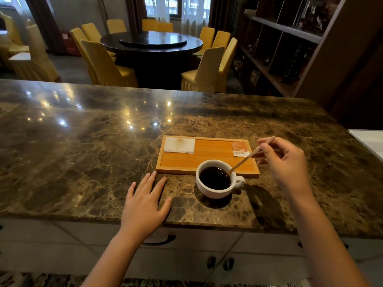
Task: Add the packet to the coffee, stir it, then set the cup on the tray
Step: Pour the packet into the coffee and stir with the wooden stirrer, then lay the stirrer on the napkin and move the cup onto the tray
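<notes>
A white cup [209,190] of black coffee stands on the marble counter, just in front of the wooden tray [199,160]. My right hand [286,160] pinches a thin wooden stir stick [248,156] whose lower end dips into the coffee at the cup's right rim. An orange and white packet [240,148] lies on the tray's far right corner. A folded white napkin [179,145] lies on its far left corner. My left hand [146,204] rests flat on the counter, left of the cup, fingers spread, holding nothing.
The brown marble counter [83,146] stretches wide to the left and behind the tray. A white surface [369,141] shows at the right edge. Beyond the counter stand a dark round table [151,43], yellow-covered chairs and a dark shelf unit [290,48].
</notes>
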Tool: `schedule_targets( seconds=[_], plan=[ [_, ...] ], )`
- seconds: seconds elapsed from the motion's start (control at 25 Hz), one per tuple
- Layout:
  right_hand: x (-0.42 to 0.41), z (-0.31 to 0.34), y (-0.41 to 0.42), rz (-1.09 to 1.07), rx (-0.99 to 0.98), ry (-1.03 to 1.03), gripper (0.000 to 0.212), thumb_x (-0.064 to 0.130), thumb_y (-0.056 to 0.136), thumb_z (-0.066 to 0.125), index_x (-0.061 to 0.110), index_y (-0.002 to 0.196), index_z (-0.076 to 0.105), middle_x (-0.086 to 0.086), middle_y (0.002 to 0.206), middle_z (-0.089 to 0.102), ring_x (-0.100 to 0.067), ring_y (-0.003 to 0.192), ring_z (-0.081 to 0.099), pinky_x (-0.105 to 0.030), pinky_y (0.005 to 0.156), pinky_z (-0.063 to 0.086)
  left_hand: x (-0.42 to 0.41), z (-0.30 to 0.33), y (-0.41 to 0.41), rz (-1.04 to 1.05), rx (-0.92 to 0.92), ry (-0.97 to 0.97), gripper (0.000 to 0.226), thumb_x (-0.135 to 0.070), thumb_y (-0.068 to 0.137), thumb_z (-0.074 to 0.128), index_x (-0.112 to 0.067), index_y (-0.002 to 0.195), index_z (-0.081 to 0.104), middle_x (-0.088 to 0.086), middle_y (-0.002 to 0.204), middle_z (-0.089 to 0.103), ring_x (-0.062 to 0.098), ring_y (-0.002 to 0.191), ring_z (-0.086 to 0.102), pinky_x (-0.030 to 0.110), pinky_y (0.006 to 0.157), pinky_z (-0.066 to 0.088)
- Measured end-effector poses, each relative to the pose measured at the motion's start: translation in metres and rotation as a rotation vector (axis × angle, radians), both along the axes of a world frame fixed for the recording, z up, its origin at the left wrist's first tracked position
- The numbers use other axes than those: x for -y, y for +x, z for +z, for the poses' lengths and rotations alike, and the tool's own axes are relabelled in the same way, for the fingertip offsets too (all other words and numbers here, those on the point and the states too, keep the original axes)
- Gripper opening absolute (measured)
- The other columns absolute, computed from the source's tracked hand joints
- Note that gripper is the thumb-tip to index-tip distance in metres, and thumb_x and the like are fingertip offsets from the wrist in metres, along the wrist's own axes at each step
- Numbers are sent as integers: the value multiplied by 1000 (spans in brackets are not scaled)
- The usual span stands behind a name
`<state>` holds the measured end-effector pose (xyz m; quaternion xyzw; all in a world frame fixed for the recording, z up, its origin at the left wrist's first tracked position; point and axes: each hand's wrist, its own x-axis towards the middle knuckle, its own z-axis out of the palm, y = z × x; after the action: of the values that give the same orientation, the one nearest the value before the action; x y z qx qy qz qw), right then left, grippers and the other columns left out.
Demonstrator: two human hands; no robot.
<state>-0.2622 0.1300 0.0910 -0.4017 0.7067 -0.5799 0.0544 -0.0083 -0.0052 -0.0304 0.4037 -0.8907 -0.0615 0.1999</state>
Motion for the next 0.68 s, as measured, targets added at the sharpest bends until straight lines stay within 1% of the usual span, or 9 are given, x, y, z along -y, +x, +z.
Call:
schedule_targets(
  seconds=[0.08,0.2,0.32,0.4,0.44,0.52,0.56,0.6,0.68],
  plan=[
    [3,7,-1,9,1,-21,14,11,92,54,20,92,64,6,83,67,0,76,67,-14,60,56,0,0,0,-3,-1,0,62,-56,84,28,-24,135,40,8,145,34,19,135,22,49,108,17],
    [14,18,0,58,20,-55,11,12,90,57,18,94,66,3,84,69,-4,76,69,-16,61,57,1,-1,0,-3,-9,-6,61,-55,84,29,-24,135,41,8,145,35,19,134,24,49,107,18],
    [40,23,4,189,-67,-47,13,11,88,59,15,98,67,1,86,70,-7,79,70,-16,63,57,0,-1,0,-2,-8,-3,61,-56,84,29,-24,136,40,7,145,34,18,135,21,47,108,16],
    [63,19,8,277,-175,-22,16,10,87,61,9,101,68,-3,90,71,-10,81,70,-16,65,57,0,-1,1,-1,-9,-1,61,-55,84,29,-25,136,40,7,146,34,18,135,21,47,108,15],
    [75,16,9,312,-248,-14,17,9,86,62,7,101,69,-5,92,71,-12,81,70,-19,66,58,0,-1,0,-2,-9,-1,60,-55,85,30,-25,135,40,7,146,34,18,135,21,46,108,14],
    [99,10,11,369,-449,-31,17,8,85,64,5,101,70,-9,92,73,-17,82,70,-29,71,60,0,-1,0,1,-9,2,60,-55,85,30,-25,135,39,6,146,33,18,135,20,46,108,13],
    [110,7,11,401,-560,-50,17,8,84,65,5,100,70,-11,91,74,-19,81,70,-35,70,60,-1,0,0,3,-9,4,60,-55,85,30,-25,136,39,6,146,33,18,135,20,45,108,12],
    [120,5,12,440,-665,-67,17,11,85,64,5,99,70,-13,90,75,-22,79,71,-39,67,60,-1,0,0,6,-8,6,60,-55,85,30,-25,136,39,6,146,32,18,135,20,45,108,11],
    [139,-1,15,530,-858,-86,20,19,87,57,6,96,71,-13,84,76,-26,71,72,-39,59,60,-2,1,0,12,-10,9,60,-55,85,30,-26,136,38,5,147,31,16,136,17,44,109,10]
  ],
)
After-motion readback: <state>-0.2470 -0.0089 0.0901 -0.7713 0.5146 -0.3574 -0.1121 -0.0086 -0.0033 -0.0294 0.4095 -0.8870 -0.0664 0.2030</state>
